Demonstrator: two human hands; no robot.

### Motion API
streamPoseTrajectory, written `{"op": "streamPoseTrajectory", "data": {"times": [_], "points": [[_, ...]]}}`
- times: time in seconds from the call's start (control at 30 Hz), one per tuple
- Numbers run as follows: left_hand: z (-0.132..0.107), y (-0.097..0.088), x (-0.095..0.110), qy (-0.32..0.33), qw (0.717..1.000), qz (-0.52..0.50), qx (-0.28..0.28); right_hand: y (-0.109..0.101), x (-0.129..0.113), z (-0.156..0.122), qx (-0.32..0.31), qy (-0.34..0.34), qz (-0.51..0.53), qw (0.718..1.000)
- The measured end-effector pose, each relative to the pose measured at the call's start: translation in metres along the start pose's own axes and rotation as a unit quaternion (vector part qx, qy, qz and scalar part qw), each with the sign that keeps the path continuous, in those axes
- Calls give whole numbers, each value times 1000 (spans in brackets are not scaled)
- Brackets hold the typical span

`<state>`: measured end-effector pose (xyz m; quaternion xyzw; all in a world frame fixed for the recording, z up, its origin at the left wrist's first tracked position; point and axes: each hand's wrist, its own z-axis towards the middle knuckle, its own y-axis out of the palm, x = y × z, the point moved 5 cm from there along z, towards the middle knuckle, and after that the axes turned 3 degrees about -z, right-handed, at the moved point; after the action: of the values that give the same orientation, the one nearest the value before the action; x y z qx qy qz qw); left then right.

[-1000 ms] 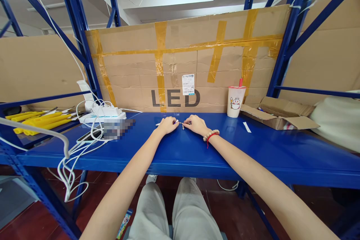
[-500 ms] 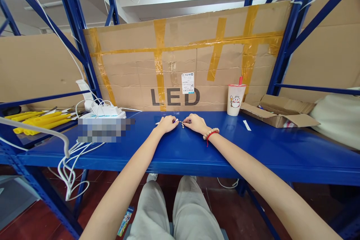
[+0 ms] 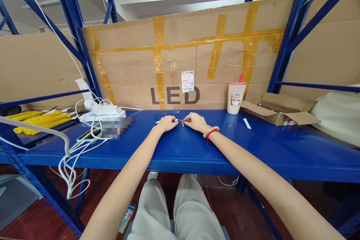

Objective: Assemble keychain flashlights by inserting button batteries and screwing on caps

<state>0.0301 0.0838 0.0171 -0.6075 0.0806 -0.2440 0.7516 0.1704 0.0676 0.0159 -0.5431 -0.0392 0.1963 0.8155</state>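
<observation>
My left hand [image 3: 168, 123] rests on the blue shelf top [image 3: 180, 148] with its fingers closed on a thin white stick-like thing [image 3: 157, 122], whose tips stick out on both sides of the hand. Facing it, my right hand [image 3: 196, 122] pinches a small dark, shiny piece, mostly covered by the fingertips. In the narrow gap between the hands shows a short row of small metallic bits [image 3: 182, 123], close to the right fingertips; they are too small to name. A beaded bracelet [image 3: 210, 131] with a red cord circles my right wrist.
To the right stand a paper cup [image 3: 235, 99] with a red straw, a white strip [image 3: 247, 123] and an open cardboard box [image 3: 277, 114]. At left lie tangled white cables [image 3: 71, 168], a power strip [image 3: 108, 110] and yellow-handled tools [image 3: 42, 121]. A cardboard sheet [image 3: 132, 71] closes the back.
Both hands stay nearly in place. The gap between left and right fingertips looks slightly wider. The camera view has shifted a little.
</observation>
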Motion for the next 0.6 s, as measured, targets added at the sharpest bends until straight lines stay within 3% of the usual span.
{"op": "streamPoseTrajectory", "data": {"times": [0.6], "points": [[-2, -1, 2, -1, 1000, -3, -2, 1, 1, -1, -16, 10, 23, 1000]]}}
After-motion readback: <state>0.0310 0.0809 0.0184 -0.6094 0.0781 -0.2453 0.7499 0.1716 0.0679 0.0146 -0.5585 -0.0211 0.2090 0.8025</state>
